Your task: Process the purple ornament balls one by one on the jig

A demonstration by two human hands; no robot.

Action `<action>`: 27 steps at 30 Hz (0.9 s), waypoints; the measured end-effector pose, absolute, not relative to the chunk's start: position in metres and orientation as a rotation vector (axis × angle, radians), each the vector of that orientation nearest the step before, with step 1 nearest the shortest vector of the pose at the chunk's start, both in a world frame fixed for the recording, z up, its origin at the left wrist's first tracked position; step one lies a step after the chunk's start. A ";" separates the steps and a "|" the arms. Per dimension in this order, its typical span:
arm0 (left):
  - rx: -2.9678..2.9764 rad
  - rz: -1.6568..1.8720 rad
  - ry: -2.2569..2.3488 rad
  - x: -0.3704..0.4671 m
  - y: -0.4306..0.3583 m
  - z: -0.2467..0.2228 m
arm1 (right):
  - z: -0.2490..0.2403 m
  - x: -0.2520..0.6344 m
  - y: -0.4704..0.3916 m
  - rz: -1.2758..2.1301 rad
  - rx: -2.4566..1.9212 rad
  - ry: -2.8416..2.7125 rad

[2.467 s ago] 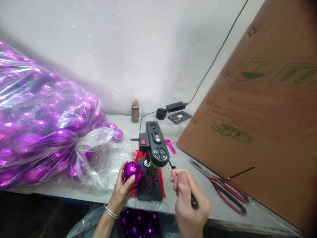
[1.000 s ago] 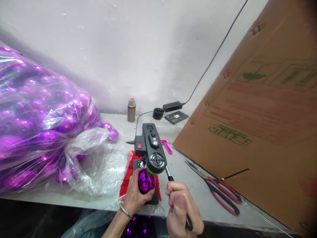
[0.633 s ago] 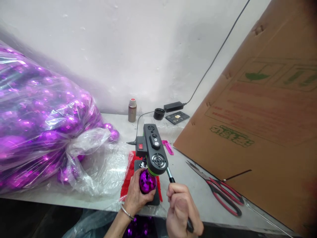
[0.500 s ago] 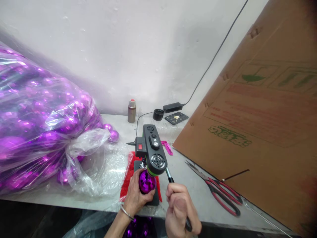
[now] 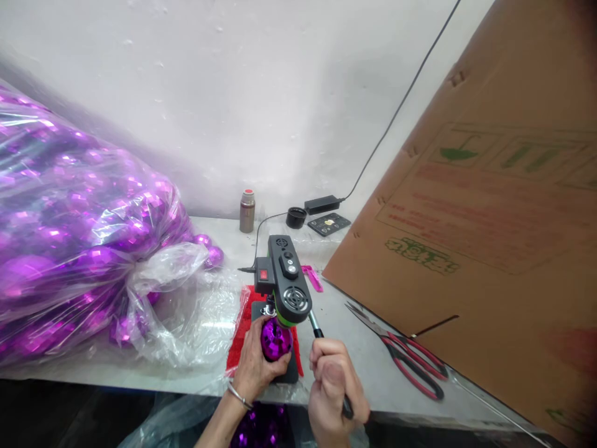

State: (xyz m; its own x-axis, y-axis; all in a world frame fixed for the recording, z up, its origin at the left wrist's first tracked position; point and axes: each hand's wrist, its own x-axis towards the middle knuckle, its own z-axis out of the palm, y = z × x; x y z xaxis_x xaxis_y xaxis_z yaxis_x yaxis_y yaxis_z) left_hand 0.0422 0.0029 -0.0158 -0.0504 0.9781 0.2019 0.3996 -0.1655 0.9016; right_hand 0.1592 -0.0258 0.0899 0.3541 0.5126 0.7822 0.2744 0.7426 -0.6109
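My left hand (image 5: 259,361) is closed around a shiny purple faceted ball (image 5: 277,340), with a metal bangle on the wrist. The ball sits right under the front end of a small black bench machine (image 5: 290,280) with vents, buttons and a red switch. In my right hand (image 5: 336,386) is the black grip of a metal lever (image 5: 315,323), which comes out of the machine's right side. Under the machine, its black base (image 5: 288,375) lies on a red cloth (image 5: 236,351). The contact point between ball and machine is hidden.
On the left is a large clear bag (image 5: 88,230) of purple balls. Scissors (image 5: 410,358) lie right, beside a big cardboard box (image 5: 466,205). Toward the wall stand a flask (image 5: 247,211), a black cup (image 5: 296,217), a power adapter (image 5: 323,204) and a phone (image 5: 329,224).
Both hands keep the same holds, the left on the ball and the right on the lever. The view has shifted slightly, moving the box and scissors a little left in the picture.
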 end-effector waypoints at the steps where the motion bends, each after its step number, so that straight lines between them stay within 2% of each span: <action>1: 1.608 1.198 1.478 0.042 0.003 -0.016 | 0.089 0.159 -0.026 0.183 -0.764 -1.230; 15: 1.631 1.204 1.489 0.042 0.003 -0.007 | 0.085 0.149 -0.026 0.145 -0.741 -1.176; 23: 1.634 1.175 1.487 0.044 0.001 -0.008 | 0.063 0.147 -0.022 0.037 -0.718 -1.203; 27: 1.621 1.172 1.487 0.044 0.003 -0.005 | 0.090 0.155 -0.024 0.055 -0.729 -1.229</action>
State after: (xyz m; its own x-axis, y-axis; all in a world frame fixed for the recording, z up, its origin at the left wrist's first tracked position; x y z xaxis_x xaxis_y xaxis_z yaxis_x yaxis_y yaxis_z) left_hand 0.0443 0.0033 -0.0047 -0.0363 0.9813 0.1888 0.4130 -0.1573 0.8970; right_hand 0.1550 -0.0236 0.0895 0.3638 0.4147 0.8341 0.3391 0.7751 -0.5332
